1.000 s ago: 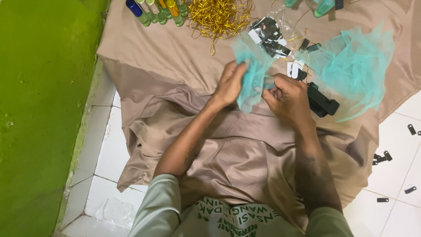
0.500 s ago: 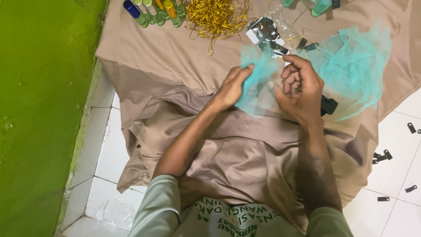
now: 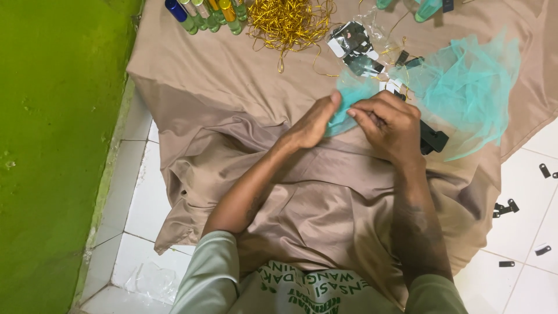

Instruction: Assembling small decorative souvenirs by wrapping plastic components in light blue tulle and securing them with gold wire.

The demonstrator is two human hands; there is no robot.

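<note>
My left hand (image 3: 311, 123) lies flat on a small piece of teal netting (image 3: 347, 100) on the tan cloth (image 3: 232, 87), fingers together. Just to its right, my right hand (image 3: 389, 125) pinches the edge of the same netting with fingers curled. Part of the netting is hidden under both hands. A larger heap of teal netting (image 3: 468, 87) lies to the right, with a black clip (image 3: 433, 139) beside my right hand.
A tangle of gold string (image 3: 288, 20) and several small coloured bottles (image 3: 203, 13) lie at the far edge of the cloth. Black and white tags (image 3: 351, 43) sit near them. Loose black clips (image 3: 505, 208) dot the white floor tiles at right. A green wall (image 3: 52, 145) runs along the left.
My right hand lifted from the cloth, then came back down and left onto the small netting piece. The left hand stayed pressed on it, shifting slightly.
</note>
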